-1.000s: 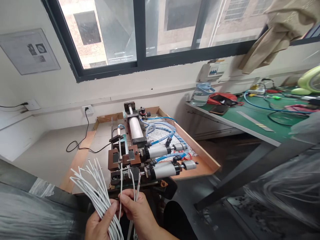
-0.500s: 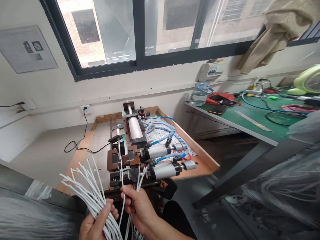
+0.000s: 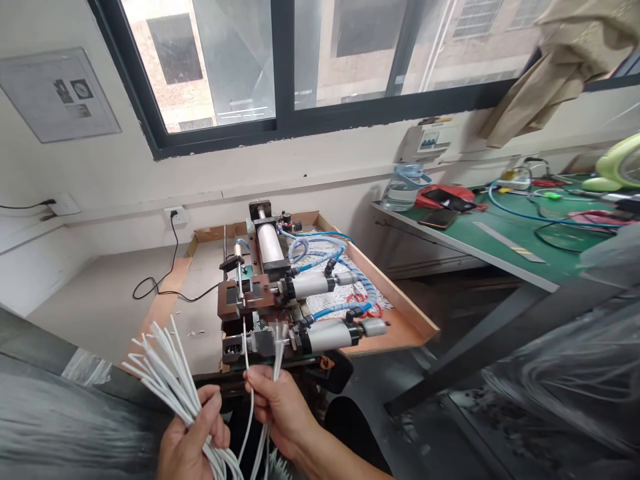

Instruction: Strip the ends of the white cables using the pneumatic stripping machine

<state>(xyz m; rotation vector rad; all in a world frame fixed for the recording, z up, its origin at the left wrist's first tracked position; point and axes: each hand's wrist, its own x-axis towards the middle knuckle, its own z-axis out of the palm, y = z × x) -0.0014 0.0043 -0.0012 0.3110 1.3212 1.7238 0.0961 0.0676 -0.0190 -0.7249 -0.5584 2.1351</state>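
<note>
White plastic-sheathed cables point(image 3: 173, 377): few apparently done, most left
Left hand point(image 3: 196, 433) closed round the majority; right hand point(image 3: 283, 407) pinching one, several more gripped, before silver-and-brown metal machine point(image 3: 310, 285)

Left fingers point(image 3: 220, 435) curl into a grip; right fingers point(image 3: 263, 381) pinch, right forearm point(image 3: 335, 451) angled inward.

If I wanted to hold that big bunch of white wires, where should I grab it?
Probably low on the bunch of white wires, where the left hand wraps it: there it's packed together, while higher up it fans out. I'd come from the left, since the right hand is on the other side.
</note>
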